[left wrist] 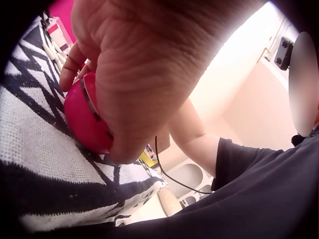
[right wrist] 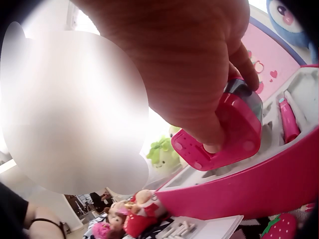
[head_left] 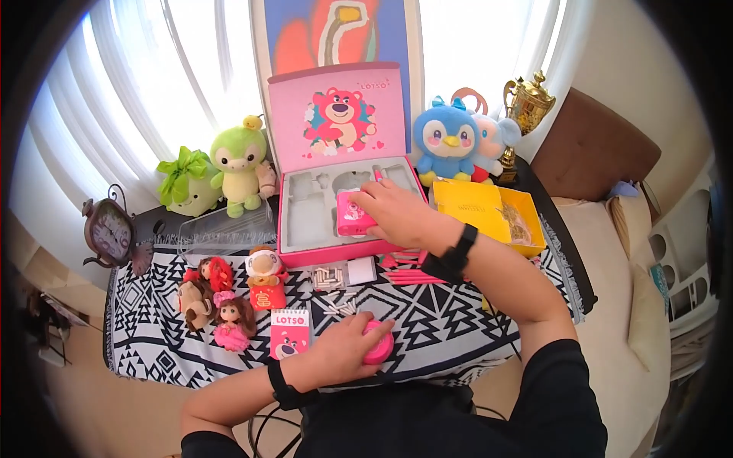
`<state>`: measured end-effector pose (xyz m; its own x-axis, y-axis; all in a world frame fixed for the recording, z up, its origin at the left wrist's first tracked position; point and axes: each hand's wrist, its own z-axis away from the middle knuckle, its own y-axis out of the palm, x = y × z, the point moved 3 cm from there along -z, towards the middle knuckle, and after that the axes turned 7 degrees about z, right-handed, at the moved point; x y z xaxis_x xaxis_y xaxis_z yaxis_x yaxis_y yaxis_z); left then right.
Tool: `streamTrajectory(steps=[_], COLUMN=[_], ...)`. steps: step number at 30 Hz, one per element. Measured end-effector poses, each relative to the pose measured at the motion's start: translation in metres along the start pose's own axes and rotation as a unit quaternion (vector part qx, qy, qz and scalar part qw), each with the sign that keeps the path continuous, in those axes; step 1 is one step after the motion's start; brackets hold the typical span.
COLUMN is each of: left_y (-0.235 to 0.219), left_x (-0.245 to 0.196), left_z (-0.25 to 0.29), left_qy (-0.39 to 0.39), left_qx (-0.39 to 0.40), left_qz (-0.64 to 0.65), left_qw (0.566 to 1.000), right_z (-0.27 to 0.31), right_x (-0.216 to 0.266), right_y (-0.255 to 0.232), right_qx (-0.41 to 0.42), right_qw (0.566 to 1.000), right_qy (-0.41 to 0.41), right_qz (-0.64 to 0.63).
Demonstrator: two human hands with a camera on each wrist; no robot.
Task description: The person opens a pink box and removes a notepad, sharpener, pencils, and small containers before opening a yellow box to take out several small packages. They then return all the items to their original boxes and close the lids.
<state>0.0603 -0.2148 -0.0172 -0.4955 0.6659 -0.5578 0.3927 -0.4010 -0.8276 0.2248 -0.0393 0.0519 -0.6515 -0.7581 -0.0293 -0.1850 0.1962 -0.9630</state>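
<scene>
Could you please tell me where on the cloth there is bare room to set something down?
The cloth is bare right of the round pink item in the left hand, in front of the pens, and left of the dolls, in front of the clock. It is crowded between box and notepad, with white sticks.

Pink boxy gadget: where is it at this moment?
Near the middle of the head view, the pink boxy gadget is gripped by the right hand over the open pink box.

Bright daylight through white curtains (head_left: 179, 69), highlights blown out; head view bowed, corners black.
</scene>
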Motion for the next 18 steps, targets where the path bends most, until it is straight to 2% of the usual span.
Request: streamTrajectory(steps=[2,4,9,12,14,16,17,18], left_y=[0.000,0.000,-0.006,-0.005,-0.005,-0.003,-0.006,-0.014], left_x=[-0.001,0.000,0.000,0.004,0.007,0.009,0.008,0.007], left_z=[0.000,0.000,0.003,0.004,0.003,0.004,0.004,0.004], left_qy=[0.003,0.001,0.003,0.010,0.016,-0.007,-0.009,-0.013], left_qx=[-0.001,-0.007,0.000,0.007,0.008,0.016,0.014,-0.030], left_qz=[0.006,-0.002,0.035,0.056,0.061,0.080,0.081,0.081], left_qw=[1.000,1.000,0.999,0.998,0.998,0.997,0.997,0.996], right_z=[-0.014,-0.023,-0.014,0.001,0.012,0.023,0.035,0.045], right_x=[-0.010,-0.015,-0.027,-0.020,-0.004,0.012,0.020,0.030], right_y=[0.019,0.034,0.069,0.064,0.043,0.013,0.003,-0.006], right_qx=[-0.006,0.047,0.040,0.019,-0.003,-0.086,-0.067,-0.066], right_qw=[1.000,0.999,0.998,0.999,0.999,0.995,0.994,0.994], right_qy=[-0.016,-0.028,-0.026,-0.038,-0.047,-0.005,0.000,-0.001], right_qz=[0.018,0.003,-0.031,-0.004,0.025,-0.054,-0.085,-0.086])
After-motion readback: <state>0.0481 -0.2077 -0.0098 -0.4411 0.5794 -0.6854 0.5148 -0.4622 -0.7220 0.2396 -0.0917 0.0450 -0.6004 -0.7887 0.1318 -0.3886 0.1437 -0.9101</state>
